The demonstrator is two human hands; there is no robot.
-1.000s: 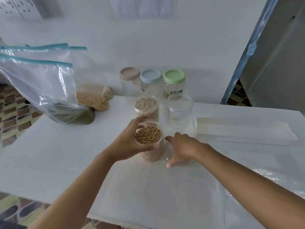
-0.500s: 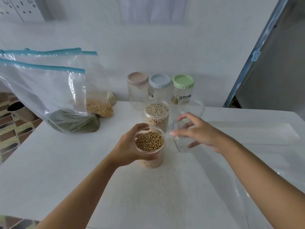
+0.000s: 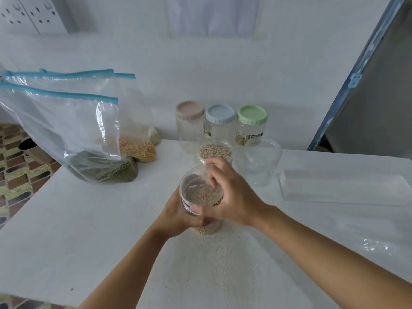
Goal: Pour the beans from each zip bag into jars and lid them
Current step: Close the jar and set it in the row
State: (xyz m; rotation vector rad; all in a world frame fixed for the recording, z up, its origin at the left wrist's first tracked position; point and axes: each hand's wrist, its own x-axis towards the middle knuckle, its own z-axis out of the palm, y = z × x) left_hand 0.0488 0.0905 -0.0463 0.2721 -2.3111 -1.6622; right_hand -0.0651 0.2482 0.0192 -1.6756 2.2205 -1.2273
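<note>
Your right hand (image 3: 234, 197) has carried the clear lid (image 3: 196, 189) onto the bean jar (image 3: 207, 229), pinching its rim; your left hand (image 3: 176, 215) grips the jar.

White wall (image 3: 200, 63), wall sockets (image 3: 29, 14), patterned floor tiles (image 3: 13, 175), white table (image 3: 66, 230)

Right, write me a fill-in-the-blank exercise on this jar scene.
1. The left hand grips a jar of ____.
2. The right hand holds a clear ____ at its mouth.
3. The middle back jar has a ____ top.
4. The front bag holds ____ beans.
Missing words: beans; lid; blue; green.
</note>
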